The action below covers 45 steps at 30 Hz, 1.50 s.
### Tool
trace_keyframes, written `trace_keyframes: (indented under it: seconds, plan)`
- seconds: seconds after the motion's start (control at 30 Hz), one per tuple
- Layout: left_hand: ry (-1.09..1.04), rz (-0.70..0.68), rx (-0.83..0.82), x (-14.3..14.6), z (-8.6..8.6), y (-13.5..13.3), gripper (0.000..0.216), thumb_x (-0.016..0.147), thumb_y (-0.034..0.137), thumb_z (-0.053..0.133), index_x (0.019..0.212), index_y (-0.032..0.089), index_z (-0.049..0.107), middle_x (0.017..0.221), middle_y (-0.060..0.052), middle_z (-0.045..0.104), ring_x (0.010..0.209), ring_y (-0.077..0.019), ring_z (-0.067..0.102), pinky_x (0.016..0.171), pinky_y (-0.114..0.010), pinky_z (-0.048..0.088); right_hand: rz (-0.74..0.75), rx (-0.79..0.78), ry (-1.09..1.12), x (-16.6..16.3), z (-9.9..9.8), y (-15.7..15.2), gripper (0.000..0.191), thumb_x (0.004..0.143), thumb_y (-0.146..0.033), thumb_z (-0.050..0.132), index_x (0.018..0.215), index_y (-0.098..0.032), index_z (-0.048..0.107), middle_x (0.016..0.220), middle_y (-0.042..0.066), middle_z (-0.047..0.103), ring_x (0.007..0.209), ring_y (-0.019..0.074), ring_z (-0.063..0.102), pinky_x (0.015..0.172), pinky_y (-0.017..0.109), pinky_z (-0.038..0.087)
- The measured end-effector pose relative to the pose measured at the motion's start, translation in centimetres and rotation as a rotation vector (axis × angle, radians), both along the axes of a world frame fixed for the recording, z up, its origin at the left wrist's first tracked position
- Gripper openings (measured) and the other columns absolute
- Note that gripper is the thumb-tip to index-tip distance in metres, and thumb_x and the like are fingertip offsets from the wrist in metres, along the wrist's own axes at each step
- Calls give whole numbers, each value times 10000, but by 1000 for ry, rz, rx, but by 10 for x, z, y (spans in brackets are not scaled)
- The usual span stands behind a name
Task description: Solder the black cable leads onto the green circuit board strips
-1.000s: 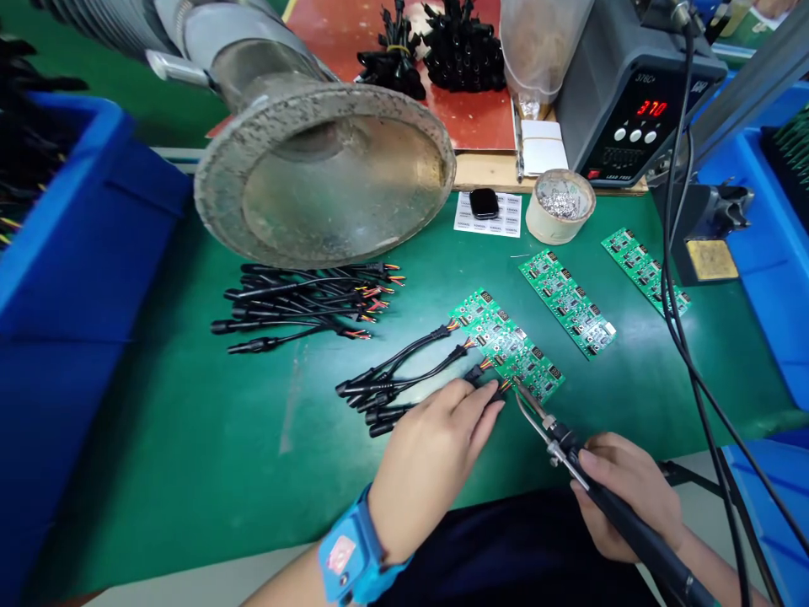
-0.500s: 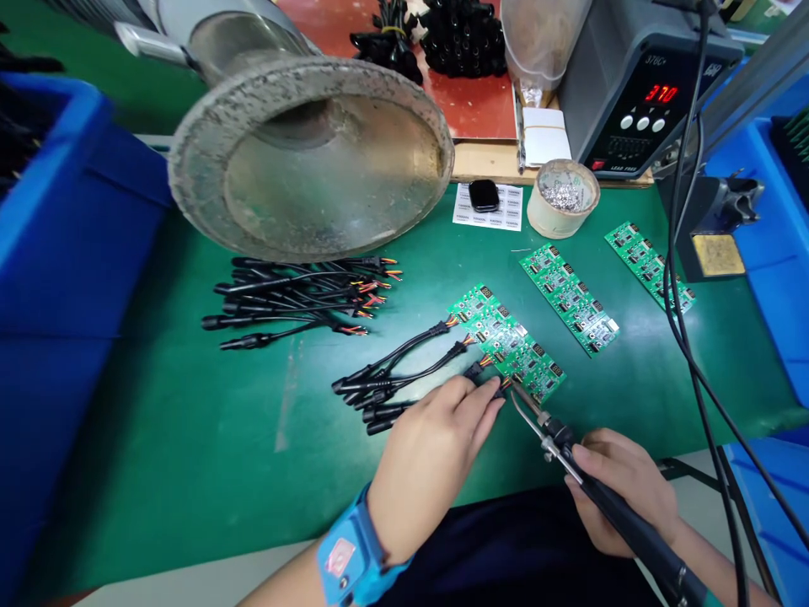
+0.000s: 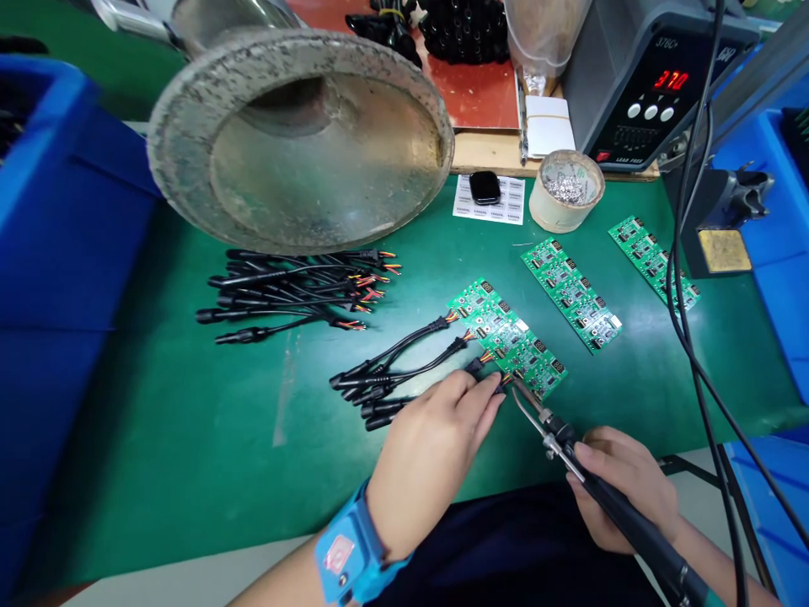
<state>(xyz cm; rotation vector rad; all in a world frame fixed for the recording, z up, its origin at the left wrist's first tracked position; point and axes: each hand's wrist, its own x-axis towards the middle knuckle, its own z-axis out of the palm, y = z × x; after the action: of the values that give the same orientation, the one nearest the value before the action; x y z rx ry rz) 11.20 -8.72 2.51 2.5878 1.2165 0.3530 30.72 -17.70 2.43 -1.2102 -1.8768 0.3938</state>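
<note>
My left hand (image 3: 436,447), with a blue strap at the wrist, pinches the end of a black cable at the lower edge of a green circuit board (image 3: 506,331). Several black cables (image 3: 404,377) run left from that edge, their coloured wires touching the board. In my right hand (image 3: 623,480) is a black soldering iron (image 3: 607,499), with a thin curved metal tube clamped alongside it. The iron's tip meets the board's edge close to my left fingertips. My left fingers partly hide the held cable.
Loose black cables (image 3: 297,291) lie at left, below a round metal fume hood (image 3: 183,160). Two more boards (image 3: 572,295) (image 3: 654,261) lie rightward. Behind are a solder tub (image 3: 565,206), a smartwatch (image 3: 484,188) and a soldering station (image 3: 650,101) reading 370. Hanging leads (image 3: 686,337) cross the right side.
The whole view has shifted slightly, with the back of the bench sitting a little higher. Both hands keep nearly the same pose, and the iron's tip stays at the board's edge.
</note>
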Motion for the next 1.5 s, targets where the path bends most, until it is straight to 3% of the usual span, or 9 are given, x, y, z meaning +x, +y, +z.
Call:
trace_keyframes:
  seconds: [0.37,0.6,0.97,1.5]
  plan:
    - [27,-6,-16,1,3,3,299,944,272,398,1087,163,636,785,-36,574,647,-148,614,598,-273,534,5,2,23,0,0,1,542,760,1,507,1283,-123,439,664,38,572,542,154,527,483,298,513]
    - [16,-8,-6,1,2,2,299,941,265,399,1082,155,639,783,-35,562,632,-152,612,576,-284,536,-20,21,61,6,0,-6,546,735,14,526,1268,-90,464,723,58,607,610,165,565,573,327,545]
    - [12,3,16,1,3,0,290,934,268,426,1078,135,638,785,-43,581,638,-160,616,583,-292,537,-25,-2,3,-2,1,3,554,771,-32,503,1305,-152,421,672,26,576,525,147,537,497,286,532]
    - [23,21,89,2,2,-3,279,933,256,435,1061,112,637,740,-35,576,613,-157,599,541,-286,513,1,14,-57,-2,5,7,557,772,-25,496,1311,-123,400,643,19,566,505,143,533,479,279,533]
